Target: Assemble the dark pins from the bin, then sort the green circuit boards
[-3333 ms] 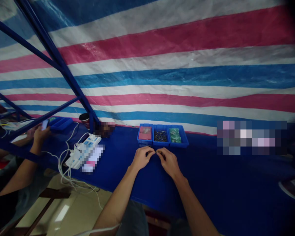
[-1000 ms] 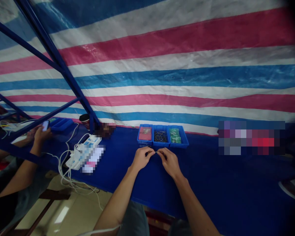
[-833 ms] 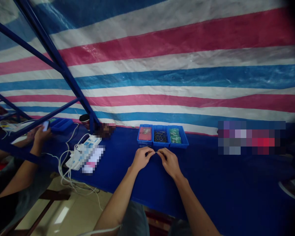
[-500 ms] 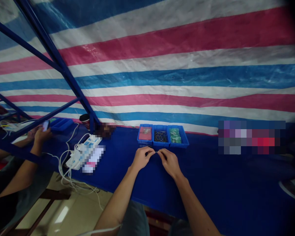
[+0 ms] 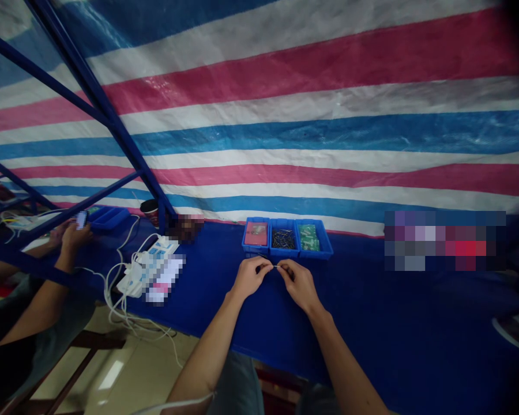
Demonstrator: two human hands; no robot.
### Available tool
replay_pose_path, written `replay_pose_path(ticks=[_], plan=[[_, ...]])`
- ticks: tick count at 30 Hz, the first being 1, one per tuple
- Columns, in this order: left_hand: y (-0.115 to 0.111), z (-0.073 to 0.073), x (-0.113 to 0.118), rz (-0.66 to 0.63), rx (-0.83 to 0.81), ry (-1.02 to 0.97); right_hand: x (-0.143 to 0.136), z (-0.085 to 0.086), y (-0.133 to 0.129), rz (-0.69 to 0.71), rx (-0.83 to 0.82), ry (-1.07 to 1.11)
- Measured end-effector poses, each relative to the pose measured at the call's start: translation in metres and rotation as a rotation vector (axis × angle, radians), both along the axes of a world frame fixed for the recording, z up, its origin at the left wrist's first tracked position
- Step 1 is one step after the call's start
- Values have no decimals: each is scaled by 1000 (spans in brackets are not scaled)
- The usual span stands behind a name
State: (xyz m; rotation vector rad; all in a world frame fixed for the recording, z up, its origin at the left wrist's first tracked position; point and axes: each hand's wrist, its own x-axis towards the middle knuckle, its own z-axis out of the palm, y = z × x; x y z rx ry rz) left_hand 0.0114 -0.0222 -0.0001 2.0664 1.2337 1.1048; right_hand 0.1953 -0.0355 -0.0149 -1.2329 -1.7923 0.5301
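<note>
My left hand (image 5: 249,278) and my right hand (image 5: 300,283) meet fingertip to fingertip above the blue table (image 5: 199,288). Both are closed in a pinch. Between them shows a thin, pale, short piece (image 5: 275,266), too small to name, which the two hands share. Just beyond stand three small blue bins side by side. A flat pink item lies in the left bin (image 5: 244,249); several dark, slim metal pieces (image 5: 284,238) fill the middle one. Green flat pieces (image 5: 309,237) are in the right bin.
To the left lie a white power strip (image 5: 149,268) with tangled cables and a blurred-out item. A dark cup (image 5: 149,212) stands by the blue metal frame (image 5: 125,138). Another person's hand (image 5: 75,235) holds a phone farther left. A striped tarp (image 5: 307,138) hangs behind.
My fingertips have drawn very slightly apart, and a little more of the thin piece shows between them. Otherwise the hands and bins stay nearly in place.
</note>
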Motion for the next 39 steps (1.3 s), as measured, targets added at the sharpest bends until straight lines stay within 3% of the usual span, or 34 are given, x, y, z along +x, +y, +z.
replay_pose_path(ticks=[24,39], plan=[[0,1,0,1,-16,4,1,6,-2,25,-9,-33],[0,2,0,-6,-21,-7,0,-1,2,18,-2,16]])
